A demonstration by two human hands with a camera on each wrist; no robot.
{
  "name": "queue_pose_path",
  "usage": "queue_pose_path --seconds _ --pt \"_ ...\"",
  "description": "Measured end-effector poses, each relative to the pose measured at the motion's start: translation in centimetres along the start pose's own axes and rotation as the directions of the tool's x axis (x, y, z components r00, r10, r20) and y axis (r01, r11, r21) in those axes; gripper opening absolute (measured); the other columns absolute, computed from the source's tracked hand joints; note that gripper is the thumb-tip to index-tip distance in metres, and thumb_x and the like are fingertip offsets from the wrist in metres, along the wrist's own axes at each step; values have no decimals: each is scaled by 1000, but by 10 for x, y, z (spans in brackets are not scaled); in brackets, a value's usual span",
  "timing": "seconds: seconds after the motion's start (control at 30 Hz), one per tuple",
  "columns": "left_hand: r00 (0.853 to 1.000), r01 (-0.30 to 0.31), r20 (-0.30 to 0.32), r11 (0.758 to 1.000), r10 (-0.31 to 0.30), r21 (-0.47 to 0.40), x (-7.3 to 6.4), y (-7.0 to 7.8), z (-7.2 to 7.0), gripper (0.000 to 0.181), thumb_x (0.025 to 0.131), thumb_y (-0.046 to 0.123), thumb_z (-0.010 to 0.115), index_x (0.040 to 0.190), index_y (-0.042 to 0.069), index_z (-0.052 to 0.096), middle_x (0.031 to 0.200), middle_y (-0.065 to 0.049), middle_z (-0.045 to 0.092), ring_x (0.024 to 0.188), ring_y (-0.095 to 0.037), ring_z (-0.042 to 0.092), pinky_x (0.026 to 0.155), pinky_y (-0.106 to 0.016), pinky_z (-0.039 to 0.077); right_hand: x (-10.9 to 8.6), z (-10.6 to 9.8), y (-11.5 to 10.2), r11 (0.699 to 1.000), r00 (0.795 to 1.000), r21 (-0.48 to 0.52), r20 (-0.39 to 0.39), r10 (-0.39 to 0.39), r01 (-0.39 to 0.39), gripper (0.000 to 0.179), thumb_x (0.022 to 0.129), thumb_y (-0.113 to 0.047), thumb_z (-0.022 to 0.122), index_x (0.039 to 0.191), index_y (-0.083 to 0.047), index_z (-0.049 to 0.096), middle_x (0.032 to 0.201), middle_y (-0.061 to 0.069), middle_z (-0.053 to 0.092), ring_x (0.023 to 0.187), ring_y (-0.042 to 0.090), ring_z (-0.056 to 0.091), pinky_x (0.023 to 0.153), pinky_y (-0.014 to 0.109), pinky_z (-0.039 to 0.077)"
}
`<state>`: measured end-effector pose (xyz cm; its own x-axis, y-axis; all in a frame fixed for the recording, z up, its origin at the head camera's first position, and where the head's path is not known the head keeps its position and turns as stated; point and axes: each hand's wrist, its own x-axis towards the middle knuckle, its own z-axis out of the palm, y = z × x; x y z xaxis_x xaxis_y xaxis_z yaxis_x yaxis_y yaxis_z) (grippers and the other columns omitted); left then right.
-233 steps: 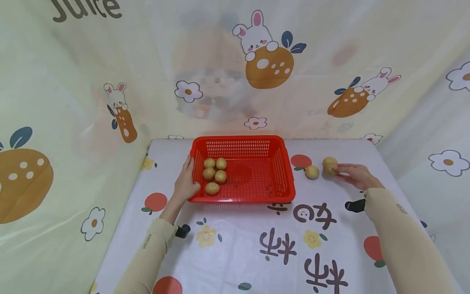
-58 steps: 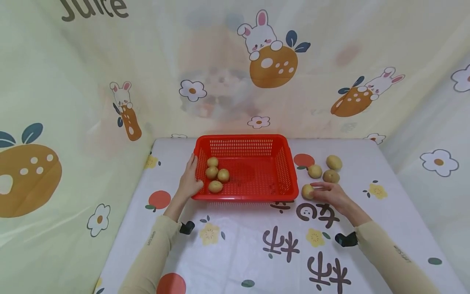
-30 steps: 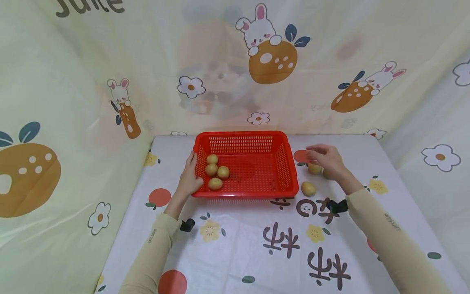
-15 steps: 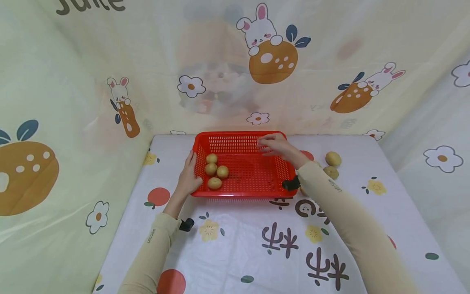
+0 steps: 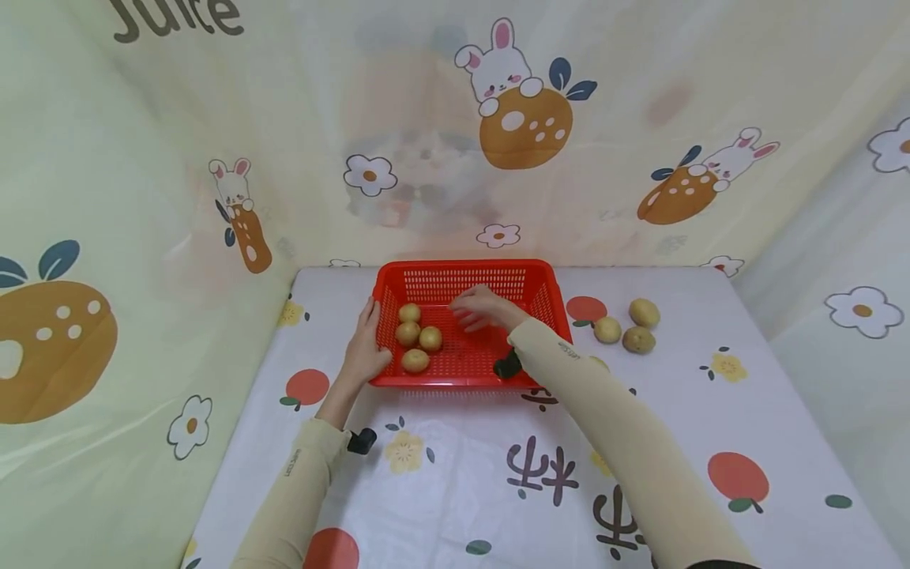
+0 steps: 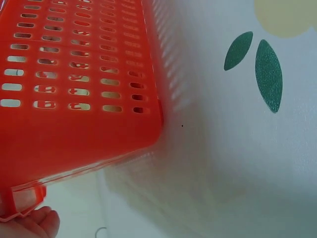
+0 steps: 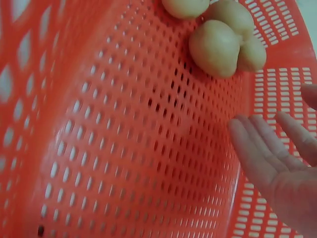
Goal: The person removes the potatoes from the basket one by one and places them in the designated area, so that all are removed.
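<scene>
A red perforated plastic basket (image 5: 462,382) stands on the table, with several potatoes (image 5: 430,339) grouped along its left side. My left hand (image 5: 365,348) grips the basket's left rim, thumb on the inner side; in the left wrist view its fingers (image 6: 42,220) curl at the rim. My right hand (image 5: 483,307) hangs over the basket's middle, to the right of those potatoes. Its fingers are extended and hold nothing, as the right wrist view shows. Right of the basket lie more potatoes (image 5: 639,341) on the cloth, one of them mostly hidden behind the right sleeve.
A white printed cloth (image 5: 441,490) covers the table. Patterned curtains (image 5: 590,197) rise behind it and at both sides, with the back one close behind the basket.
One potato from the basket now lies on the table by the basket's front right corner. My right hand let go of it and moved left over the basket. The left hand stayed on the rim.
</scene>
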<state>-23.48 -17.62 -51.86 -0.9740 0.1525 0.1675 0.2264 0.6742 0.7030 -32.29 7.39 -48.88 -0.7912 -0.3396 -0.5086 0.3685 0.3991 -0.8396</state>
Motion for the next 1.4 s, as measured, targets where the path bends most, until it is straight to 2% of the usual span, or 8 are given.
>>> queue_pose_path --seconds 0.4,0.57,0.63,0.77,0.87,1.07,1.23,1.4 --pt "1000 1 17 1000 -2 29 -1 1 -1 90 64 -6 52 147 -4 18 156 -15 9 139 -31 22 99 -48 39 14 30 -5 994 987 -103 154 42 -26 38 92 -19 53 123 3 58 125 24 55 114 38 53 92 48 46" --pt "1000 -5 12 1000 5 6 1 -1 -2 90 64 -6 52 147 -4 18 156 -15 9 139 -31 22 96 -48 42 17 36 -7 993 987 -114 151 49 -32 32 92 -13 52 118 5 59 121 22 57 113 37 53 92 48 46" --pt "1000 -6 13 1000 5 6 2 -2 -1 90 64 -6 52 147 -4 18 156 -13 9 139 -29 22 95 -47 42 17 39 -8 991 989 -129 139 46 -27 27 90 -10 54 111 5 62 114 19 61 110 36 54 92 48 46" --pt "1000 -2 17 1000 2 5 3 -2 1 91 64 -7 53 147 -3 17 157 -11 8 139 -28 22 95 -45 42 18 44 -9 984 994 -174 103 46 -28 7 84 -6 58 81 0 60 85 10 57 96 33 55 91 48 46" --pt "1000 3 18 1000 -3 -2 4 -1 1 92 63 -7 53 148 -3 17 157 -11 8 139 -28 21 94 -45 44 19 47 -11 978 994 -208 97 53 -31 15 82 -3 58 68 -4 52 73 6 48 85 29 51 92 49 46" --pt "1000 3 7 1000 -3 15 2 -2 -1 93 63 -8 53 148 -1 17 157 -11 9 138 -28 24 89 -44 46 22 53 -13 970 993 -239 99 62 -36 5 81 -4 61 79 -1 65 73 4 55 79 24 55 89 47 48" --pt "1000 0 18 1000 0 18 2 -4 0 94 62 -7 53 148 -1 16 157 -11 8 138 -29 25 87 -43 47 20 49 -12 974 993 -219 86 77 -57 15 82 -9 66 90 3 70 75 5 61 75 22 58 84 43 51" --pt "1000 10 18 1000 -10 23 3 -4 -1 93 63 -6 53 148 -1 16 157 -11 8 138 -30 24 89 -45 46 14 34 -17 983 997 -183 71 0 13 20 83 -11 66 98 2 71 86 8 66 76 20 60 80 42 52"
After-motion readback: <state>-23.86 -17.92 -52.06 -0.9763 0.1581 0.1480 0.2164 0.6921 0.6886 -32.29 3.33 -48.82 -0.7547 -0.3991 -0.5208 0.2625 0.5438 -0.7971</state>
